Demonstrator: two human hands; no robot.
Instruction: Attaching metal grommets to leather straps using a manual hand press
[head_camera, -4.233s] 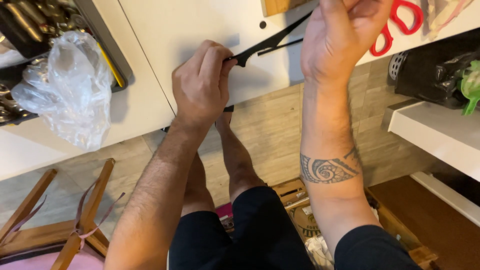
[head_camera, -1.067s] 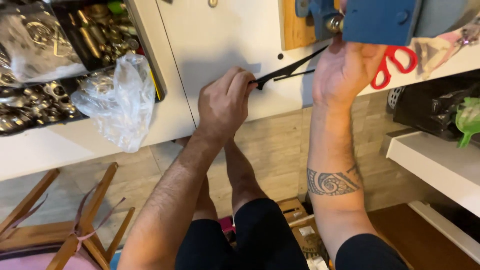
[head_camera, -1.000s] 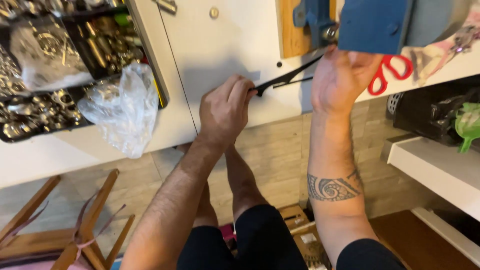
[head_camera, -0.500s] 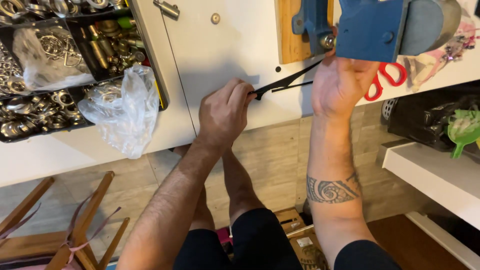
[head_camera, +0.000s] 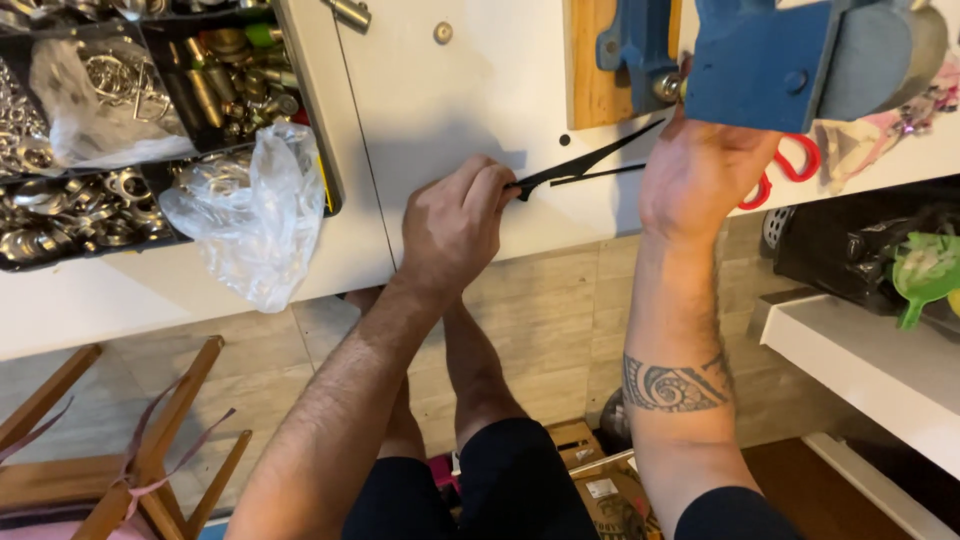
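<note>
Between left grip (head_camera: 455, 225) and right hand (head_camera: 700, 170), black strap (head_camera: 585, 165).

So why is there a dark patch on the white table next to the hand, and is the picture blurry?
Head view: the dark patch is a soft shadow on the white tabletop beside the left hand, which pinches a thin black strip; the shot is sharp, and the clear plastic bag shows bright glints.
</note>
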